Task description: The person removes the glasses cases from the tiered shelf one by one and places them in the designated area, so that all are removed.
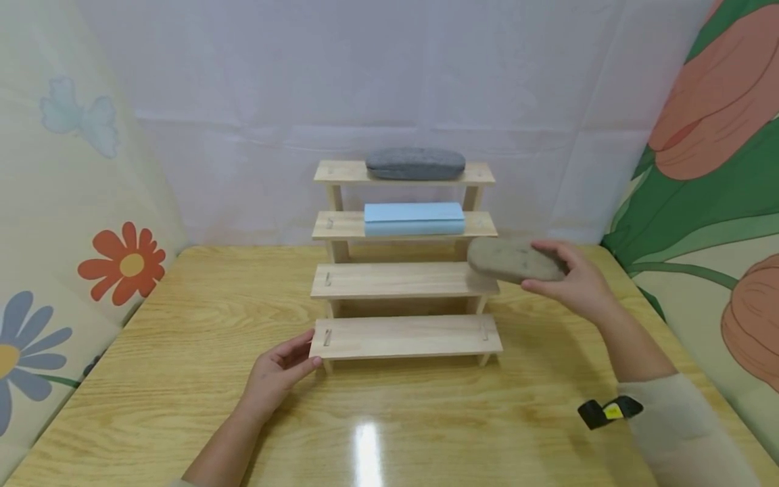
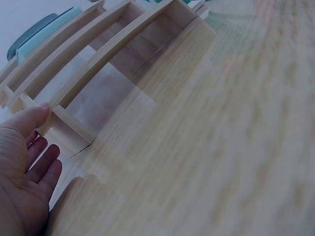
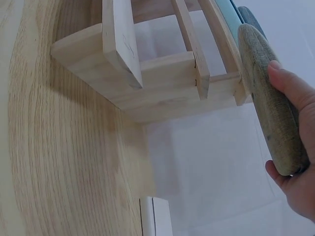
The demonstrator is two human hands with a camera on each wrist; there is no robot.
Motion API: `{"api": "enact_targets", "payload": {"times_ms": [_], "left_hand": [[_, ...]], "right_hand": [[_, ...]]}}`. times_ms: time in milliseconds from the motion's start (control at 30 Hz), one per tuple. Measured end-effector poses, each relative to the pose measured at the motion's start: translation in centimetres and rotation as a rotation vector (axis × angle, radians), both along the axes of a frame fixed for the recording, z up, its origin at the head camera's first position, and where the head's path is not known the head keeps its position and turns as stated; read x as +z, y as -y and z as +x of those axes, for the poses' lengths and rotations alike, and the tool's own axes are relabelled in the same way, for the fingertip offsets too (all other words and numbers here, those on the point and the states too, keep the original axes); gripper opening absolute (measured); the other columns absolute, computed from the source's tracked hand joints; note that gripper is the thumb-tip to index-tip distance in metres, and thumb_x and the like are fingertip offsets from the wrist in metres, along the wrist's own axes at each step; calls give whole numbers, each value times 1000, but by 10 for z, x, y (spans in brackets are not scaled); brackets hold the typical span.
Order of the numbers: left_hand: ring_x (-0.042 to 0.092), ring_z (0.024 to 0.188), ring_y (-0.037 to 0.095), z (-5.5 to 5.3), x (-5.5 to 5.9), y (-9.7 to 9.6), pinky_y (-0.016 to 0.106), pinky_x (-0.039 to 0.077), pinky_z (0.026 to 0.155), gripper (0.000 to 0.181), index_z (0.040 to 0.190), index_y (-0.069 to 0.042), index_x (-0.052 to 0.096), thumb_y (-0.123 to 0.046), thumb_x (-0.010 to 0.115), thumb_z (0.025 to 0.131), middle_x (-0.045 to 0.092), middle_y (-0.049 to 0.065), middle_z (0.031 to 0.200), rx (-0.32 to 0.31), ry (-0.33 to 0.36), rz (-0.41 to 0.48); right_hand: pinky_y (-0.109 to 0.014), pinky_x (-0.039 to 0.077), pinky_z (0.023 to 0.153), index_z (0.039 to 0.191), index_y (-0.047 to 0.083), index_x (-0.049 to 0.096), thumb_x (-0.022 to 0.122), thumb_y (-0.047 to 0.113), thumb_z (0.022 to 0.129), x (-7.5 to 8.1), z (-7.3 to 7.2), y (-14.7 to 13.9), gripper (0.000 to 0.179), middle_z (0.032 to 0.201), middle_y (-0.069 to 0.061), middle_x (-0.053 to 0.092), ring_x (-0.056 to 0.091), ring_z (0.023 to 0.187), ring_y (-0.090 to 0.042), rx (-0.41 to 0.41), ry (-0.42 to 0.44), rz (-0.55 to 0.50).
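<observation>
The right hand (image 3: 308, 130) grips an elongated grey-brown case (image 3: 271, 108) near a tiered wooden stand (image 3: 167, 69).

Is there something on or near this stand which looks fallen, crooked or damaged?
Nothing stands out. The dark grey case and light blue case lie lengthwise on the upper two steps of the wooden stand, and I see no spill or damage. The brownish-grey case slants slightly, but the right hand holds it.

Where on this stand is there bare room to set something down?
Bare: the bottom shelf, right of the left hand; the shelf above it, left of the held brown case. Crowded: the upper two shelves, under the blue case and gray case.
</observation>
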State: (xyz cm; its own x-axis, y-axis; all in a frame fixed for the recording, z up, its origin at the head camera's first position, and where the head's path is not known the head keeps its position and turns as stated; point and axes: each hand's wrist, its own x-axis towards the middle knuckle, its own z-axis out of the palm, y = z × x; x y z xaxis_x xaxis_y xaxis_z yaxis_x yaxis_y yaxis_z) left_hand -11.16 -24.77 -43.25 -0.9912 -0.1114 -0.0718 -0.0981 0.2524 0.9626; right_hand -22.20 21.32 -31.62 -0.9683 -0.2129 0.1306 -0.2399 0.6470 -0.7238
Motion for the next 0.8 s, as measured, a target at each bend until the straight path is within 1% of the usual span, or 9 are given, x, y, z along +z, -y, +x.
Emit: {"api": "enact_targets", "payload": {"times_ms": [167, 367, 600, 800], "left_hand": [[60, 98, -10, 0, 0, 0, 13, 52, 85, 59, 138, -1, 53, -17, 76, 86, 55, 22, 139, -3, 1, -1], [60, 99, -10, -1, 0, 1, 13, 52, 85, 59, 138, -1, 53, -18, 76, 86, 55, 21, 139, -5, -1, 1], [60, 99, -9, -1, -1, 1, 13, 52, 85, 59, 138, -1, 53, -19, 76, 86, 55, 22, 139, -8, -2, 4], [59, 99, -11, -1, -2, 1, 12, 51, 85, 59, 138, -2, 53, -20, 76, 86, 55, 21, 139, -5, -3, -7]], "right_hand": [[-60, 33, 106, 147, 8, 42, 78, 30, 84, -2, 2, -10, 75, 153, -22, 34, 33, 137, -42, -13, -23, -28], [-58, 34, 103, 147, 6, 41, 77, 25, 85, -6, 4, -22, 74, 150, -24, 36, 33, 135, -41, -35, -33, -38], [-52, 37, 97, 148, 5, 40, 76, 26, 87, -13, 5, -33, 74, 149, -25, 37, 37, 131, -41, -65, -40, -33], [-52, 38, 96, 148, 5, 40, 76, 31, 86, -19, 5, -43, 76, 150, -26, 37, 39, 130, -42, -123, -22, -12]]}}
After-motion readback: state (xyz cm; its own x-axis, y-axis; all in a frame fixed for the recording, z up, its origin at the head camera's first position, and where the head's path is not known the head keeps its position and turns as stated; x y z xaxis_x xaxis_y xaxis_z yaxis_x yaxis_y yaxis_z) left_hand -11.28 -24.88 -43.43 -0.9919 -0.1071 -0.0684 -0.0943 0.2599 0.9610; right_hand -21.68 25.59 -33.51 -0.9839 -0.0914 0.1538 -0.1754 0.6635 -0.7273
